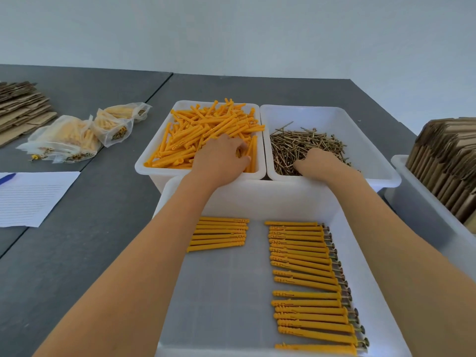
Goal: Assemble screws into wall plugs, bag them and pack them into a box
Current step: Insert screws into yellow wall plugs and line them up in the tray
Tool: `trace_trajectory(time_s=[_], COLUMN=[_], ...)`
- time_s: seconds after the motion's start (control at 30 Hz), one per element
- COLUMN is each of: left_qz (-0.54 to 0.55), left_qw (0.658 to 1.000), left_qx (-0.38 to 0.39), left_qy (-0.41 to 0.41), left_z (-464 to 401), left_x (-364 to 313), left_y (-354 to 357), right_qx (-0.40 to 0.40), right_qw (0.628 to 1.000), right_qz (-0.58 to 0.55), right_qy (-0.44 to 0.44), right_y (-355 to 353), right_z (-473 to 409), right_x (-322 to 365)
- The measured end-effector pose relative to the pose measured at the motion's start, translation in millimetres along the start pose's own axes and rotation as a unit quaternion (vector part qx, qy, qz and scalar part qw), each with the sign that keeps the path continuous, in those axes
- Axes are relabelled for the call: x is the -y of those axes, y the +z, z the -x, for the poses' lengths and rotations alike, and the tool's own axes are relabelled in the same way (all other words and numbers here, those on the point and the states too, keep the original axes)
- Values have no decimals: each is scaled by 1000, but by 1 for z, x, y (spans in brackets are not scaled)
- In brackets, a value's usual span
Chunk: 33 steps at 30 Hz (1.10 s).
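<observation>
My left hand [221,158] reaches into a white bin [144,168] heaped with loose orange wall plugs [206,130]; its fingers curl round a few plugs near the bin's right wall. To the right, a second white bin [381,173] holds a pile of brass screws [304,143], and my right hand [320,164] digs in with its fingers curled down among them. Nearest me, a large white tray [257,197] holds a short row of bare plugs [219,234] on its left. A long row of plugs with screws in them [306,279] lies on its right.
Filled clear bags of plugs and screws [77,137] lie on the grey table at left. Behind them is a stack of flat cardboard [20,109]. A lined sheet [33,199] with a blue pen [6,177] lies at the left edge. Folded cardboard boxes [448,161] stand in a white bin at right.
</observation>
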<state>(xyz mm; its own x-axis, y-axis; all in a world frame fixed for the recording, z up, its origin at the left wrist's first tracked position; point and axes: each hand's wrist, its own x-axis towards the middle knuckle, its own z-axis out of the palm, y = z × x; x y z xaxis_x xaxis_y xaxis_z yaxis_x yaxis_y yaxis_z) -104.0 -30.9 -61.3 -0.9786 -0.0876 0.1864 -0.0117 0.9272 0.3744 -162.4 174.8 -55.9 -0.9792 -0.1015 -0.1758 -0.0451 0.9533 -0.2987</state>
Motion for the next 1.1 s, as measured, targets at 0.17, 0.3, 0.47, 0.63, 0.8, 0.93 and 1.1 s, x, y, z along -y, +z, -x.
trace_trajectory(time_s=[0.17,0.3,0.47,0.63,0.8,0.93,1.1], left_qz=[100,135,130,71,115,145,105], left_qw=[993,989,987,990,993,980,970], left_qx=[54,60,94,120,5,-133,-214], left_qy=[5,-6,-14,-3,0,15,53], left_z=[-4,-7,-12,-11,-4,4,10], left_x=[4,7,5,0,1,-1,-6], left_y=[3,5,2,-2,1,2,2], right_qx=[26,3,-62,-183,-215,-43,65], right_qw=[999,1000,996,975,912,733,568], right_qz=[34,17,-56,-125,-348,-675,-817], right_qy=[7,-11,-8,-16,-24,75,74], right_y=[2,-2,3,6,3,-13,-16], right_z=[-7,-4,0,11,17,22,26], right_x=[7,4,7,13,33,41,42])
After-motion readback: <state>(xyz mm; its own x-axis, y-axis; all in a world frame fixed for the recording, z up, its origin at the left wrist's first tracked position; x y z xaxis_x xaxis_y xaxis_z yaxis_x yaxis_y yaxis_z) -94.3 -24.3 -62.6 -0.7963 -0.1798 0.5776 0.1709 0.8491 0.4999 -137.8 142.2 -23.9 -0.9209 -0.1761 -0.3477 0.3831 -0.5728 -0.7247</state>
